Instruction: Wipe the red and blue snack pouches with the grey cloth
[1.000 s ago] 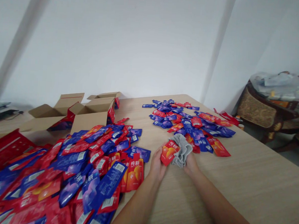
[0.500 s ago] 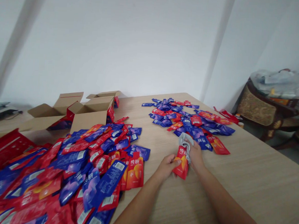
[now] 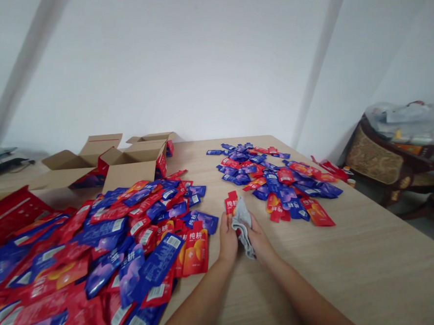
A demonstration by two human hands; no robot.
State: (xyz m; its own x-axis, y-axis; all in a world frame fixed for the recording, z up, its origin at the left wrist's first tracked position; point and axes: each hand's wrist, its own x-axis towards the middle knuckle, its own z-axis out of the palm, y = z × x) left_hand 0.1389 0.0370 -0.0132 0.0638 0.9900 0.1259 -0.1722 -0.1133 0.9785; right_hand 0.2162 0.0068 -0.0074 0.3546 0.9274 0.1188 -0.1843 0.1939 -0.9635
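Near the table's middle, my left hand (image 3: 229, 237) grips a red pouch (image 3: 231, 202) with white lettering, its top end sticking up above the fingers. A crumpled grey cloth (image 3: 243, 220) is in my right hand (image 3: 258, 236), pressed against the pouch and covering much of it. Both hands are closed and close together. To their left spreads a large heap of red and blue pouches (image 3: 159, 262). Beyond them, to the right, lies a smaller spread of similar pouches (image 3: 274, 181).
Open cardboard boxes (image 3: 130, 169) stand at the back left against the wall. A red box flap (image 3: 13, 214) rises at the left. Past the table's (image 3: 346, 273) right edge is a patterned chair (image 3: 372, 152) with plastic bags (image 3: 407, 117) beside it.
Both hands have moved left with the cloth, toward the large heap. Red pouches now show at the near edge of the right spread, where my right hand and cloth were.
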